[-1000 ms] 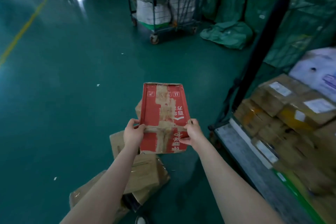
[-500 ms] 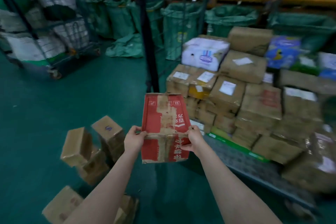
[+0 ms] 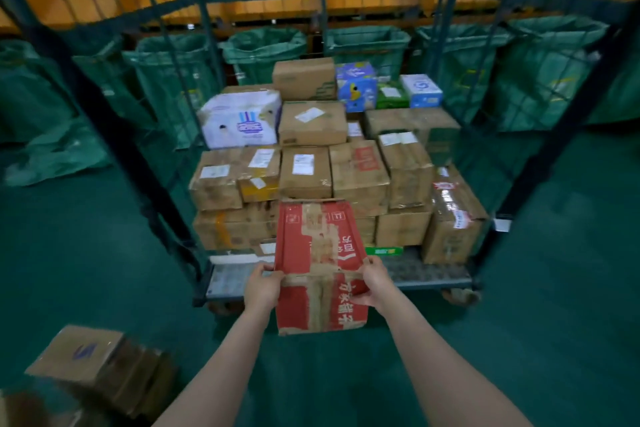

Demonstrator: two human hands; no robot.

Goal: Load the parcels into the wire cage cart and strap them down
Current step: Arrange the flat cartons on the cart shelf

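Midair, red parcel (image 3: 320,267) (two-handed) faces open cart (image 3: 426,270) front.

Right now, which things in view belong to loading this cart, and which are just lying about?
Job: red tape-patched cardboard parcel, held by left hand and right hand; green wire cage cart; stacked cardboard parcels in it; brown cardboard box on the floor, lower left, probably waiting.
Lying about: open green fabric sacks behind the cart; crumpled green sack on floor, left.
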